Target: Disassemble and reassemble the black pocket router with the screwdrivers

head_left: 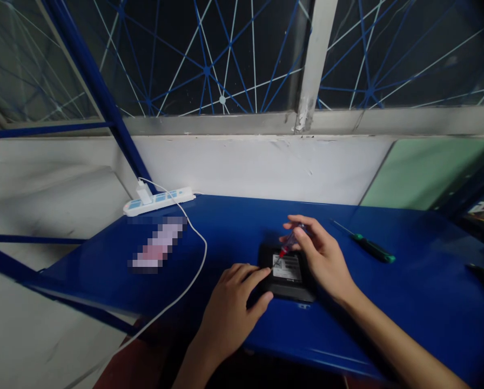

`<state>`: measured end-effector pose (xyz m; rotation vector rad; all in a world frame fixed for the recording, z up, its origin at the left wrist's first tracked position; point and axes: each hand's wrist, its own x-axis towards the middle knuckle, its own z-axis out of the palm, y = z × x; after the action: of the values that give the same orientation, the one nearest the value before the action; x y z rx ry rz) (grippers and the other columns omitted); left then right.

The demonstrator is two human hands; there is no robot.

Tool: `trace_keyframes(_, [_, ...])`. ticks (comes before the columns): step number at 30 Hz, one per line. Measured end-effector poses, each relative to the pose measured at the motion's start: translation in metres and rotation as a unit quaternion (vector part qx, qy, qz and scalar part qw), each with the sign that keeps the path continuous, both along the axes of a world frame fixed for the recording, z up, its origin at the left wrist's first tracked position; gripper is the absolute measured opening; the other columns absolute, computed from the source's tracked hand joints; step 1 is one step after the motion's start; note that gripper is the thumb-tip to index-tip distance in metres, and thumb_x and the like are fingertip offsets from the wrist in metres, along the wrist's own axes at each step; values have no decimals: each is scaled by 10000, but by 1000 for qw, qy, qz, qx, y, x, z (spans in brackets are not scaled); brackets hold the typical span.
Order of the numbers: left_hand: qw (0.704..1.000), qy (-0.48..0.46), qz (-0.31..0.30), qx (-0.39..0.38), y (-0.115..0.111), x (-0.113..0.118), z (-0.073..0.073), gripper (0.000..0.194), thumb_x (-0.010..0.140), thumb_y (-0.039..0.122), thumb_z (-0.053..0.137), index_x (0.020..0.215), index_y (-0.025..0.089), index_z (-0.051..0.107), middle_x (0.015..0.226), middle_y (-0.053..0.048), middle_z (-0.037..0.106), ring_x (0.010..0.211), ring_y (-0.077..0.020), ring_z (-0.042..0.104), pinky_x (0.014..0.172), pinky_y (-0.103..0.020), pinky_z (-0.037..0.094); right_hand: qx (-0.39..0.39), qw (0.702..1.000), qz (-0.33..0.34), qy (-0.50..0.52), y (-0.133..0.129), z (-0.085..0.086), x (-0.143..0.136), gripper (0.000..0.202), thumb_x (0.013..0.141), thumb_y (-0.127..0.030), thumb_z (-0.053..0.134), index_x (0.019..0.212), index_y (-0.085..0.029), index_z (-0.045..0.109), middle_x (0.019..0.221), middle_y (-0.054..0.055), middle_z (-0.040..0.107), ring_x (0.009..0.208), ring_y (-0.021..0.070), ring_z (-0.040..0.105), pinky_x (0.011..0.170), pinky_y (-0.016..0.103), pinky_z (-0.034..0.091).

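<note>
A black device (290, 290) with a white printed label (293, 268) lies on the blue table. My right hand (317, 246) has its fingers closed round the clear handle of a screwdriver (289, 244) with a red collar. The screwdriver is tilted, and its thin tip points down at the device's left part, beside the label. My left hand (237, 302) rests at the device's left edge with its fingers spread, the fingertips touching the device close to the screwdriver tip. It grips nothing.
A green-handled screwdriver (374, 248) lies to the right on the table (420, 302). At the left are a white power strip (165, 200) with a plugged charger, a pixelated flat object (159, 244), and a white cable (203, 248) running across the table's left part.
</note>
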<state>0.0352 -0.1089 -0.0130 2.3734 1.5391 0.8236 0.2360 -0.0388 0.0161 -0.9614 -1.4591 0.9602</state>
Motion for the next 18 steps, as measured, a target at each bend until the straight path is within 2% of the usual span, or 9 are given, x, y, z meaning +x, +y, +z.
trace_keyframes(4, [1000, -5, 1, 7, -1, 0, 0, 349, 924, 248, 643, 1267, 306, 610, 1211, -23, 667, 1145, -239, 594, 1014, -451, 501, 42, 997, -43, -49, 2, -2, 1, 295, 902, -434, 635, 1148, -270, 642, 944, 24, 693, 730, 152, 656, 716, 323, 557])
trace_keyframes(6, [1000, -7, 3, 13, -1, 0, 0, 352, 920, 251, 648, 1266, 307, 612, 1206, -24, 669, 1140, -239, 598, 1008, -444, 507, 49, 997, -44, -47, 2, -2, 1, 300, 903, -417, 635, 1163, -268, 645, 906, 21, 700, 726, 158, 666, 710, 326, 562])
trace_keyframes(13, [1000, -3, 8, 14, -1, 1, 1, 366, 907, 243, 664, 1262, 315, 614, 1196, -8, 674, 1127, -229, 606, 999, -427, 516, 6, 1000, -11, 7, -1, -3, -1, 343, 969, -420, 501, 1279, -287, 568, 1217, 86, 693, 992, 232, 721, 832, 410, 592])
trace_keyframes(18, [1000, -4, 3, 4, 0, 1, 0, 363, 911, 235, 658, 1263, 307, 611, 1203, -14, 670, 1138, -236, 596, 1016, -445, 501, 14, 999, -15, -28, -2, -7, -5, 427, 947, -427, 548, 1353, -301, 516, 1123, 61, 693, 882, 197, 709, 772, 360, 586])
